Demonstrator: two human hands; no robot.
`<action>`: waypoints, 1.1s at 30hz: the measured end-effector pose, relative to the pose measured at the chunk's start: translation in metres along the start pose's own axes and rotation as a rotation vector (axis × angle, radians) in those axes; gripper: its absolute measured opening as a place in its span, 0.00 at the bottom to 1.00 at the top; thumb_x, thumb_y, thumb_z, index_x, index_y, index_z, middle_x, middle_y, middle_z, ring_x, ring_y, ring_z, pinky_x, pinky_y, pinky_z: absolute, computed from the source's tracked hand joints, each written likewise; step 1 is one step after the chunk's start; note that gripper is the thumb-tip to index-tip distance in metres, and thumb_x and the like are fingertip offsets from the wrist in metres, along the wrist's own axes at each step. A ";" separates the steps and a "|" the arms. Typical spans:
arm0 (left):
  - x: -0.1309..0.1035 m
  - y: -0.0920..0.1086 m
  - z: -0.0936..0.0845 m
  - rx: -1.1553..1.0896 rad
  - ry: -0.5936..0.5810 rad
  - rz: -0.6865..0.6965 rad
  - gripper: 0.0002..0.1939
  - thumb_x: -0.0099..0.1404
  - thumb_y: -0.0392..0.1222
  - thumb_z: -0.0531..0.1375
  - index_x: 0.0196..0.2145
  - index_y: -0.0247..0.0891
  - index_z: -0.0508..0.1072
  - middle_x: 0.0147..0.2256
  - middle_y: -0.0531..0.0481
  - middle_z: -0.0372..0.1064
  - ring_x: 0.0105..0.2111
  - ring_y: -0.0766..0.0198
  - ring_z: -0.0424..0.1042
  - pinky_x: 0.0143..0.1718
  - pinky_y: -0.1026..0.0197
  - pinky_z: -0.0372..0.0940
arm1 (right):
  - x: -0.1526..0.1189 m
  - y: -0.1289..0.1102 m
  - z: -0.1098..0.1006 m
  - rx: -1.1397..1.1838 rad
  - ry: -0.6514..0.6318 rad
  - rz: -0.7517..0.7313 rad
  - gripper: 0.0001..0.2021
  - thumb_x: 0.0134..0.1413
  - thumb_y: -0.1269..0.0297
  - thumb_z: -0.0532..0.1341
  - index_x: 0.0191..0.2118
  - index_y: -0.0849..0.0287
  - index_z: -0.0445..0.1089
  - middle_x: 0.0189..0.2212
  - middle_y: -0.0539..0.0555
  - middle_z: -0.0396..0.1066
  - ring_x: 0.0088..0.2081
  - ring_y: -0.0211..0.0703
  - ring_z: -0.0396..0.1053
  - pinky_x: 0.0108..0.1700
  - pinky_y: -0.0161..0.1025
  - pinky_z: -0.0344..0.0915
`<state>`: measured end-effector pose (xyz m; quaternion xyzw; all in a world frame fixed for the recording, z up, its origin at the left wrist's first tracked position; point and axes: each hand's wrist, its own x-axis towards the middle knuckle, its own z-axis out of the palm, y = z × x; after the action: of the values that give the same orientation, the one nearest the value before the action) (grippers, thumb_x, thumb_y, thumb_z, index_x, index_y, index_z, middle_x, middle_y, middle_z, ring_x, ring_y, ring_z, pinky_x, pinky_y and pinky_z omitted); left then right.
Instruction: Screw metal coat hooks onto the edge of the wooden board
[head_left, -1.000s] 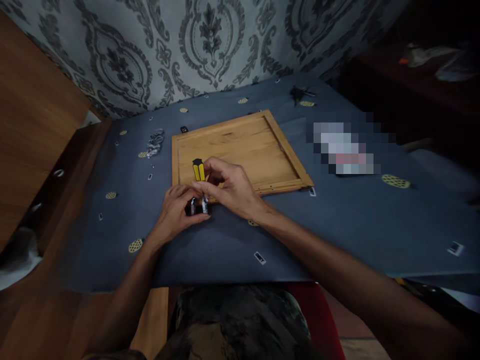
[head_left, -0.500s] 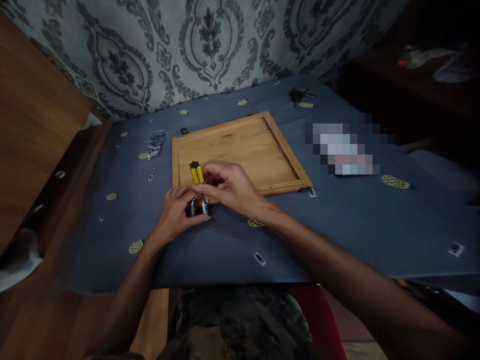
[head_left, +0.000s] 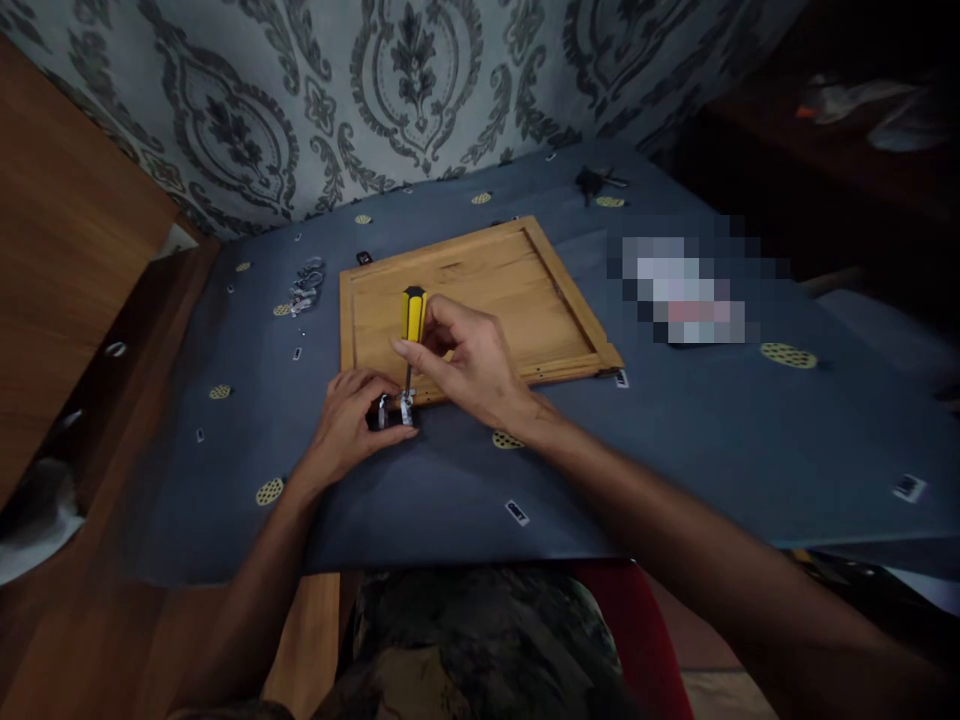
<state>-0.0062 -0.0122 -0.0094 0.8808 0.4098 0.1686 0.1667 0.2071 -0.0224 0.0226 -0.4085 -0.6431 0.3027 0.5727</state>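
Observation:
My right hand [head_left: 480, 365] is closed around a yellow and black screwdriver [head_left: 414, 315], which stands nearly upright. Its thin shaft points down at a shiny metal hinge [head_left: 406, 408] at the near left edge of a framed wooden panel [head_left: 457, 300]. With thumb and fingers curled round the hinge, my left hand [head_left: 349, 425] steadies it against the panel's edge. The screwdriver's tip meets the hinge area, but any screw there is too small to make out. The panel lies flat on the cloth-covered table.
A small heap of metal hardware [head_left: 307, 285] lies on the dark blue tablecloth [head_left: 450, 510] left of the panel. A black object [head_left: 598, 183] sits at the far right. Nearer on that side is a blurred-out item [head_left: 686, 290]. A patterned curtain or wall [head_left: 315, 90] borders the back.
The screwdriver has risen and straightened from a leftward tilt, baring its shaft. My right hand has shifted up and slightly right with it; my left hand stays at the hinge.

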 end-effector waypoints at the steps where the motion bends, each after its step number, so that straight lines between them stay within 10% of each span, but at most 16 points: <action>1: 0.000 0.000 0.000 0.003 0.004 -0.001 0.21 0.62 0.59 0.71 0.44 0.44 0.75 0.46 0.48 0.76 0.50 0.49 0.73 0.57 0.45 0.63 | -0.001 0.000 0.001 -0.007 -0.006 -0.009 0.21 0.62 0.45 0.65 0.29 0.54 0.59 0.26 0.46 0.61 0.28 0.37 0.59 0.31 0.38 0.56; 33: 0.000 0.001 0.000 -0.008 0.005 -0.008 0.19 0.61 0.57 0.72 0.42 0.44 0.75 0.45 0.48 0.75 0.48 0.48 0.72 0.55 0.44 0.65 | 0.000 0.005 -0.001 0.108 -0.272 0.048 0.11 0.60 0.58 0.64 0.32 0.57 0.64 0.26 0.45 0.64 0.29 0.36 0.62 0.32 0.36 0.58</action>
<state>-0.0057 -0.0123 -0.0087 0.8781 0.4132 0.1716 0.1698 0.2094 -0.0198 0.0189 -0.3475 -0.6875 0.4030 0.4942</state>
